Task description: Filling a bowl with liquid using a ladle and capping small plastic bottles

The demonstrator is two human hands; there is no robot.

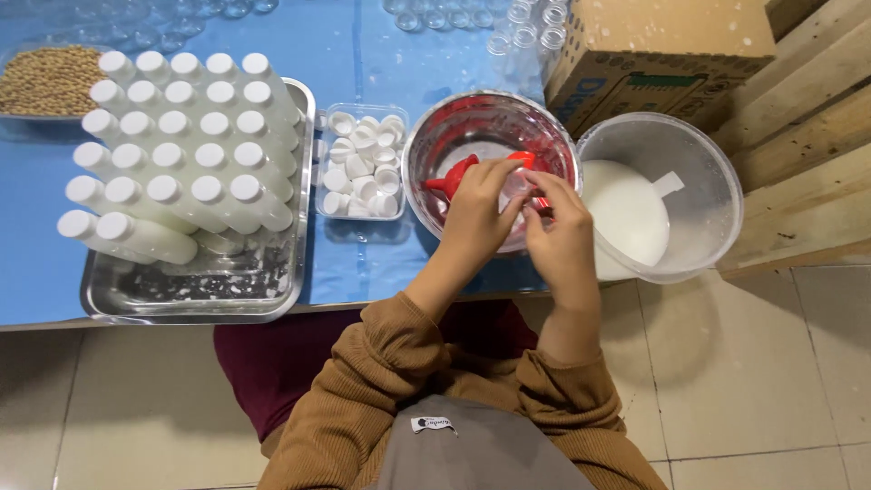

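I have both hands over the steel bowl (435,136). My left hand (476,218) and right hand (562,238) meet around a small clear plastic bottle (517,184), the fingers (494,177) of the left curled round one side and those of the right pinching the other; I cannot tell which hand bears the weight. The bottle sits right at my fingertips, above the bowl's middle, with a red funnel (454,177) just beyond them, partly hidden by my left fingers.

I judge the bottle light and thin-walled, likely to dent if squeezed, and slippery if wet; the body just under the neck looks like the surest place to hold.

To the right of my right fingers stands a clear round tub (717,172) of white liquid with a white scoop (658,195) lying in it, near enough to knock. Left of my left fingers is a small clear tray of white caps (361,161), and farther left a steel tray (195,290) packed with filled, capped white bottles (181,150). Beyond the fingertips are a cardboard box (653,54), empty clear bottles (526,36), and, far left, a tray of beans (50,80).
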